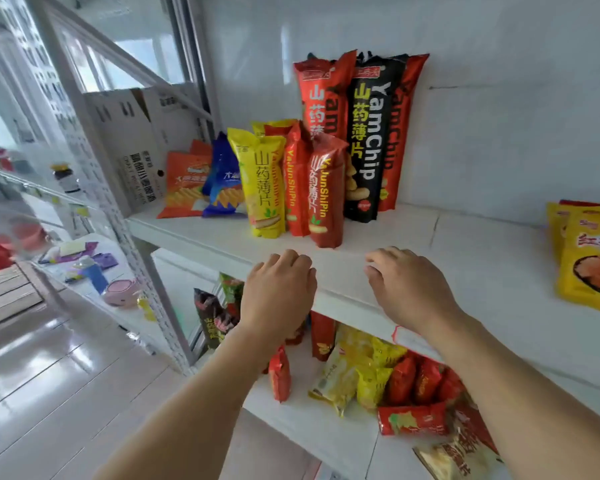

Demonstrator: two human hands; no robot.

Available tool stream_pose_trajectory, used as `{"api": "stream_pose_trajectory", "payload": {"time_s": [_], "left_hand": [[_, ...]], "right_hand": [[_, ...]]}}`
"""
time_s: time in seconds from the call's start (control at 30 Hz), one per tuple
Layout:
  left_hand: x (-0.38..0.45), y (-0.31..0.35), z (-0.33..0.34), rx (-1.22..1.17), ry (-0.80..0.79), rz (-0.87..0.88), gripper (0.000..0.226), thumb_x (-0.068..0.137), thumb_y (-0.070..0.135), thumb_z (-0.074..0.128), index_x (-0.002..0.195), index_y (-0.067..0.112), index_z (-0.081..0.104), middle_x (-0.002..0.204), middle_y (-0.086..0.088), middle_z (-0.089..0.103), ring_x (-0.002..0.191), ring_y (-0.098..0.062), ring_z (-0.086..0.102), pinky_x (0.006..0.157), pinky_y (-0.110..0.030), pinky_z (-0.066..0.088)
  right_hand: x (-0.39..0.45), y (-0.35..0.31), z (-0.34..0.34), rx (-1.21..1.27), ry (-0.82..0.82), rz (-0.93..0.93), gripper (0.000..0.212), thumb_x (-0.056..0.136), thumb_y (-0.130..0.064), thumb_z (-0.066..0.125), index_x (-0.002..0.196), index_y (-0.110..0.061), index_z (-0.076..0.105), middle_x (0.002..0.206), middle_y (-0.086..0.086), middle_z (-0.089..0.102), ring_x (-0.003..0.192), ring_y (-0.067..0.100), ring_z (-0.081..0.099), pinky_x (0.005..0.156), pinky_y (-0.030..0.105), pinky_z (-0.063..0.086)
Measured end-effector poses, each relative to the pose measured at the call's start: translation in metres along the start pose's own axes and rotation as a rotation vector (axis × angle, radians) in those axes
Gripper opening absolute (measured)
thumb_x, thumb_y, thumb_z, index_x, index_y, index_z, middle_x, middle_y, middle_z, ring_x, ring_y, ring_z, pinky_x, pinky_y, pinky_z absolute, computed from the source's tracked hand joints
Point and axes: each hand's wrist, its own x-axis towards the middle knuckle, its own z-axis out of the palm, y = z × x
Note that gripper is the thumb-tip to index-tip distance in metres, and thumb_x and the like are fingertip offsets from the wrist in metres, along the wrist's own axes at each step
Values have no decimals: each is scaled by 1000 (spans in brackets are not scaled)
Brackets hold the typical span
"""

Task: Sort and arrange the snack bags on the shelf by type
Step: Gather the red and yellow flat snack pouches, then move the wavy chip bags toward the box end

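Left hand (278, 289) and right hand (409, 289) both empty, fingers loosely curled, at the front edge of the white shelf (465, 258), near upright snack bags (312, 181)

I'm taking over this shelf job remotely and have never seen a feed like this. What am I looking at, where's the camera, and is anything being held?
There is no machine here: the one picture comes from a wide-angle camera worn on a person's head, looking forward and down. The two bare arms reaching in are that person's. The left hand and right hand hover over the front edge of the white upper shelf, fingers loosely curled, holding nothing. Standing on that shelf are tall yam chip bags, a red one and a black one, with a shorter yellow bag and a shorter red bag in front. An orange bag and a blue bag lean further left, by a cardboard box. Yellow pouches sit far right. The lower shelf holds a jumble of mixed bags.
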Motion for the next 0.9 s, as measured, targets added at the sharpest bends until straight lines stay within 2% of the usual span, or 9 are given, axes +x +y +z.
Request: {"api": "stream_pose_trajectory", "payload": {"time_s": [0.1, 0.2, 0.3, 0.43, 0.63, 0.8, 0.9], "left_hand": [[-31, -51, -29, 26, -48, -52, 15, 92, 27, 62, 89, 16, 72, 86, 0, 69, 78, -26, 68, 61, -36, 52], [-55, -96, -55, 28, -111, -115, 24, 99, 29, 50, 99, 15, 70, 97, -1, 68, 93, -27, 66, 72, -38, 51], [-66, -135, -73, 44, -154, -181, 33, 104, 33, 39, 116, 18, 66, 116, 1, 65, 109, -24, 61, 83, -38, 48], [-64, -178, -81, 44, -126, -254, 36, 105, 35, 36, 120, 19, 64, 120, 2, 64, 112, -23, 61, 84, -37, 47], [-36, -238, -56, 18, -154, -323, 34, 104, 35, 39, 119, 18, 64, 119, 2, 64, 110, -23, 61, 84, -38, 49], [9, -291, -16, -48, -182, -380, 33, 104, 36, 40, 124, 21, 62, 125, 4, 62, 115, -22, 59, 84, -36, 48], [41, -318, 7, -102, -205, -424, 35, 104, 39, 40, 130, 24, 59, 131, 6, 58, 119, -20, 56, 87, -36, 47]], "right_hand": [[4, -61, 10, 77, -16, 4, 30, 103, -28, 35, 120, -18, 58, 121, 0, 62, 108, 24, 54, 83, 36, 46], [10, -115, 23, 127, -16, -19, 29, 102, -28, 37, 117, -16, 59, 120, 2, 63, 108, 25, 55, 81, 37, 46], [22, -161, 35, 159, -39, -52, 32, 103, -29, 37, 126, -17, 57, 128, 1, 61, 115, 24, 54, 86, 35, 44], [49, -205, 51, 196, -50, -87, 33, 103, -30, 37, 128, -19, 56, 129, 0, 60, 116, 23, 54, 85, 34, 43], [116, -238, 87, 280, -46, -53, 36, 102, -32, 42, 134, -19, 52, 135, 1, 58, 120, 24, 53, 89, 36, 44], [193, -255, 122, 437, -12, 20, 44, 101, -33, 45, 142, -17, 45, 143, 4, 50, 130, 24, 46, 99, 38, 40], [240, -258, 140, 543, 104, 98, 43, 98, -32, 54, 135, -10, 50, 134, 9, 54, 124, 26, 47, 102, 40, 40]]}}
